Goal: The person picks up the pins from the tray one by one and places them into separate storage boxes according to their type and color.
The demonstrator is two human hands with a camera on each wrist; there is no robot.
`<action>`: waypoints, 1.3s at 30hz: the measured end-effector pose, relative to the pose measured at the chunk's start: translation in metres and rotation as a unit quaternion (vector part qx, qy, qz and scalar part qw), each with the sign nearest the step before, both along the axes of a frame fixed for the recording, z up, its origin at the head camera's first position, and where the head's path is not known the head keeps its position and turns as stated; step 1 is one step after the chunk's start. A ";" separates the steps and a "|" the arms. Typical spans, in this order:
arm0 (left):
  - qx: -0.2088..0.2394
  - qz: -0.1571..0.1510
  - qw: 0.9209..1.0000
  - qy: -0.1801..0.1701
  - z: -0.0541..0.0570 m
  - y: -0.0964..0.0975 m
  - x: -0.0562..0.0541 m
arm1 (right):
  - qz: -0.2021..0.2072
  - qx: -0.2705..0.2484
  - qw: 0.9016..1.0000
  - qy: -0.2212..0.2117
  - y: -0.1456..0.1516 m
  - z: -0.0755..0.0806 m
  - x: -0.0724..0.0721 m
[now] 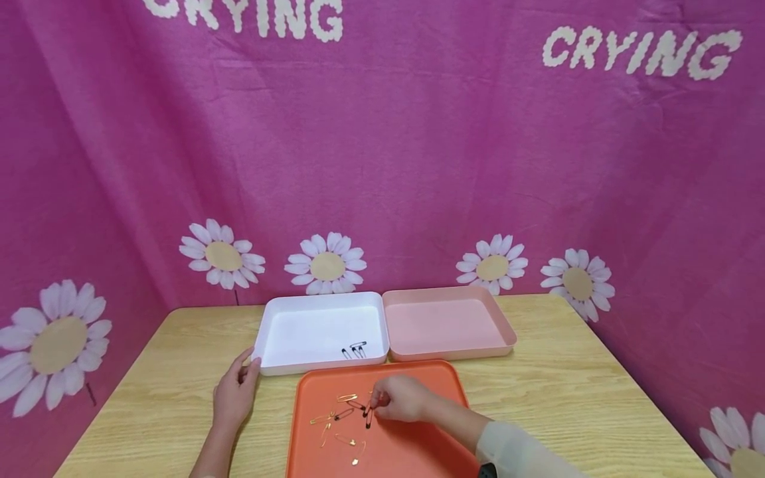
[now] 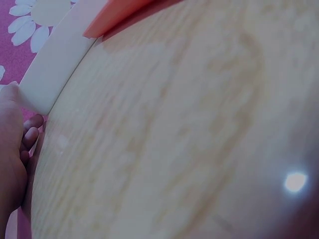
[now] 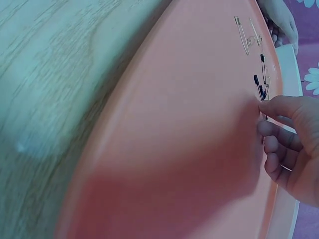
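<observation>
My right hand (image 1: 402, 398) reaches over the orange tray (image 1: 427, 458), its fingertips among the safety pins. In the right wrist view the right hand (image 3: 294, 142) has its thumb and index fingertips a little apart. Black safety pins (image 1: 344, 414) lie right by these fingertips, and part of a pin is hidden behind them. Gold safety pins (image 1: 345, 439) are scattered nearby on the same tray. My left hand (image 1: 234, 398) holds the near left corner of the white tray (image 1: 287, 369), thumb on its rim. Several black safety pins (image 1: 357, 350) lie inside that tray.
A pink tray (image 1: 442, 354) stands against the white tray's right side. All three trays are on a wooden table (image 1: 574, 398). Behind the table hangs a purple cloth (image 1: 418, 166) with daisies and lettering.
</observation>
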State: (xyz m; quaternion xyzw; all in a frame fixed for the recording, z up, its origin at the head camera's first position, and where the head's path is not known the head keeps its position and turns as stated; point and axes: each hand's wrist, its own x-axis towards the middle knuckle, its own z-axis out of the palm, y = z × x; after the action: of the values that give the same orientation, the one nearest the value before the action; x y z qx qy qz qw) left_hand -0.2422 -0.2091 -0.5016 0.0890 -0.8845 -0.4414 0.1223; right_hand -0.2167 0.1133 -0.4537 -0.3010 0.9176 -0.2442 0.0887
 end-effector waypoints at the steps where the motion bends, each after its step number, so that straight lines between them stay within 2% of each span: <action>1: -0.001 0.000 1.000 0.002 0.000 0.000 0.000 | -0.001 0.000 1.000 -0.003 0.000 0.000 -0.001; 7: -0.009 0.005 1.000 0.007 0.000 0.000 -0.001 | -0.004 0.005 1.000 -0.009 -0.002 -0.001 -0.004; 15: -0.007 0.003 1.000 0.005 0.001 0.001 0.001 | 0.017 0.048 0.998 0.046 -0.005 0.001 -0.006; 20: -0.005 0.005 1.000 0.003 0.003 0.002 0.002 | 0.028 0.087 0.992 0.087 -0.005 0.000 -0.008; 23: -0.005 0.007 1.000 0.001 0.003 0.002 0.002 | 0.042 0.117 0.985 0.119 -0.006 0.000 -0.009; 26: -0.005 0.010 1.000 0.001 0.003 0.002 0.001 | 0.061 0.152 0.973 0.162 -0.007 0.000 -0.009; 29: -0.003 0.008 1.000 -0.001 0.003 0.002 0.001 | 0.085 0.190 0.955 0.213 -0.008 -0.001 -0.009; 33: -0.001 0.004 1.000 0.000 0.003 0.002 0.002 | 0.114 0.235 0.923 0.283 -0.011 -0.001 -0.006; 35: -0.004 0.002 1.000 0.004 0.003 0.002 0.002 | 0.120 0.247 0.913 0.302 -0.012 -0.001 -0.006; 37: -0.008 0.001 1.000 0.007 0.003 0.002 0.002 | 0.116 0.245 0.914 0.302 -0.012 -0.002 -0.005; 39: -0.011 -0.001 1.000 0.007 0.003 0.002 0.002 | 0.106 0.225 0.927 0.281 -0.011 -0.003 -0.005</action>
State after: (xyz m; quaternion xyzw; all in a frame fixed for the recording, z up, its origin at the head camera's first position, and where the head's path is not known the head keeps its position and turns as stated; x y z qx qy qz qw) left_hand -0.2400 -0.2074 -0.4983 0.0836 -0.8883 -0.4325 0.1295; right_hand -0.2222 0.1026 -0.4568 -0.4246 0.8986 0.0742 -0.0817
